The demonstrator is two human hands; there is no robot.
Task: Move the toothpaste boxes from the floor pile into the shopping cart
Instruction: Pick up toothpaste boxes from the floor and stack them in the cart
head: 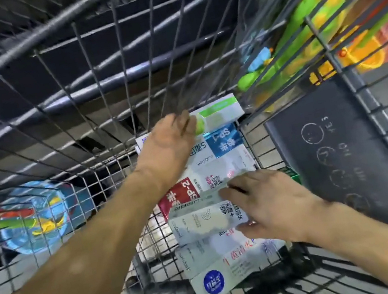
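Inside the shopping cart (245,135), several toothpaste boxes (217,166) are laid flat on the wire floor. A green-and-white box (220,112) at the far end of the cart is held by the left hand (169,146). A white box (200,219) nearer the camera is gripped by the curled fingers (237,192) of the right hand (270,204).
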